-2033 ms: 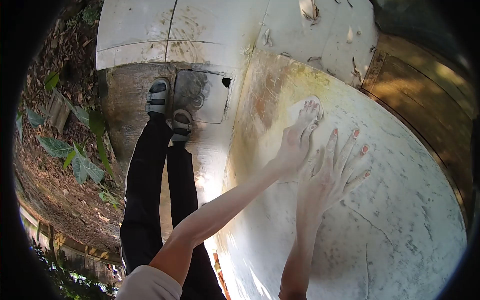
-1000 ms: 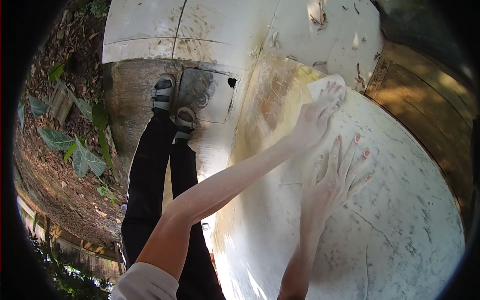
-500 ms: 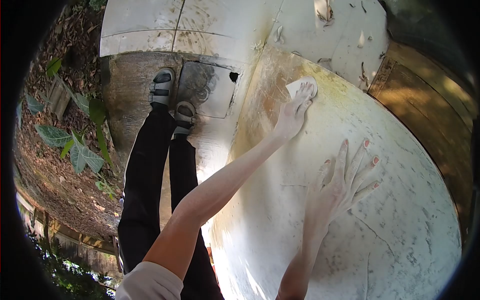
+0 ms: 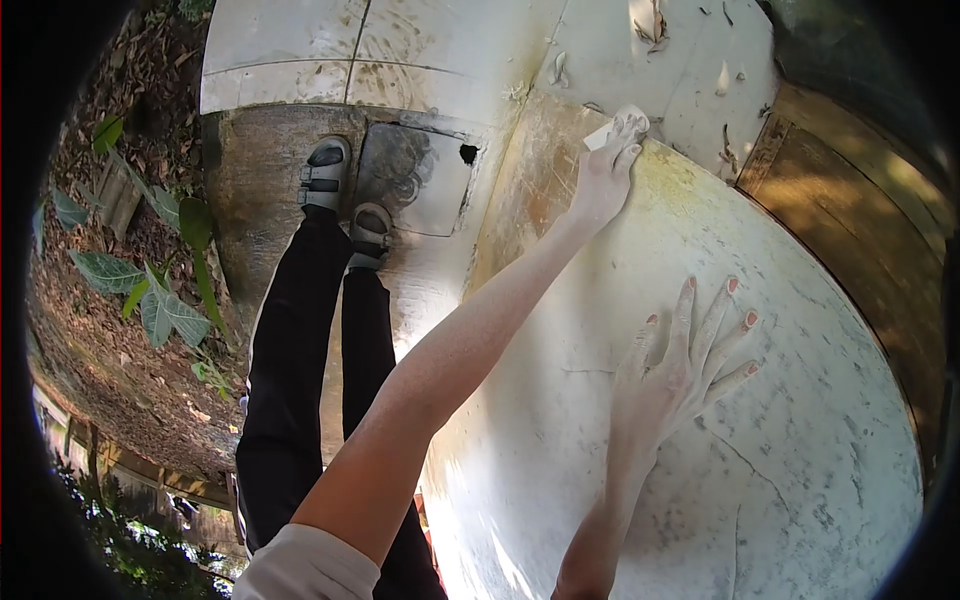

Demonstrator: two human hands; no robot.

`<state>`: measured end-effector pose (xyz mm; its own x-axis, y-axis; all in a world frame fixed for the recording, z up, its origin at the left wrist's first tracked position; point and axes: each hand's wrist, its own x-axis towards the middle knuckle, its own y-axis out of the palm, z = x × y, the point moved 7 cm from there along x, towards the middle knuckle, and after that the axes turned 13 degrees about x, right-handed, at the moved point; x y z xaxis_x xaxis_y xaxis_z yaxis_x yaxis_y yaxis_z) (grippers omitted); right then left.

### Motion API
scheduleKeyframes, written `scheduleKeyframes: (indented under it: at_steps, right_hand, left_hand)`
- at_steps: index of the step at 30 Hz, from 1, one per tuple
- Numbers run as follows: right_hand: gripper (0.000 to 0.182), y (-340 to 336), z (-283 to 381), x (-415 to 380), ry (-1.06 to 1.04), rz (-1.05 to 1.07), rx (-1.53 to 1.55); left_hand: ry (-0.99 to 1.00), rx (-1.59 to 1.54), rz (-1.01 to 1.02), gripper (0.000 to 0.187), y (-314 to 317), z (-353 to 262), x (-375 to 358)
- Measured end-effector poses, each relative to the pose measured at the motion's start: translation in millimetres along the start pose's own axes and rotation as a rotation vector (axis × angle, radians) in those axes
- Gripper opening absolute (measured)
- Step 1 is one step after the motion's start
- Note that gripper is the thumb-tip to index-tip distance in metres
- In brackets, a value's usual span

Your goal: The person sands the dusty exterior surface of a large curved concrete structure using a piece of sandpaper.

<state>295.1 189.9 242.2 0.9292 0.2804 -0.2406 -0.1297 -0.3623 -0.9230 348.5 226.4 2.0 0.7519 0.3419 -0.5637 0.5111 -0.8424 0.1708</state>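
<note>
My left hand (image 4: 605, 180), coated in pale dust, presses a small white pad (image 4: 597, 137) flat against the upper edge of a large curved, marble-like slab (image 4: 800, 340). The pad's rounded end and a pointed corner show around the fingers; the rest is hidden under them. Yellowish and brown stains mark the slab beside that hand. Lower down, my right hand (image 4: 672, 385) lies palm down on the slab with fingers spread, dusty too and with nothing in it. Dark veins and thin cracks run through the stone around it.
My legs in black trousers (image 4: 290, 370) and grey sandals (image 4: 325, 175) are at the left, by a square floor cover (image 4: 415, 180). Leafy plants (image 4: 160, 300) and dry soil lie beyond. Dry leaves (image 4: 650, 30) rest on pale paving past the slab; a brown border (image 4: 850, 180) follows its curved edge.
My left hand has slid the white pad up and slightly right, from the stained area to the slab's upper edge. My right hand has stayed in place.
</note>
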Motion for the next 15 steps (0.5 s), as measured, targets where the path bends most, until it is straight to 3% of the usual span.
scheduleKeyframes:
  at_steps: [2, 4, 10, 13, 15]
  right_hand:
    - [0.050, -1, 0, 0, 0.005, 0.002, 0.003]
    - [0.050, -1, -1, 0, 0.009, 0.004, 0.012]
    - [0.050, -3, 2, -1, 0.006, 0.002, 0.031]
    - [0.049, -1, 2, -2, 0.005, -0.005, 0.007]
    - [0.049, 0, 0, -2, 0.002, -0.012, 0.000]
  left_hand:
    - [0.145, 0.046, -0.040, 0.040, -4, -1, 2]
    - [0.134, 0.012, -0.078, 0.035, -1, 8, -37]
    - [-0.151, 0.042, 0.065, 0.043, 8, 79, -215]
    - [-0.188, 0.040, 0.012, 0.044, 9, 84, -209]
    - [-0.149, 0.046, -0.054, 0.042, 8, 80, -163]
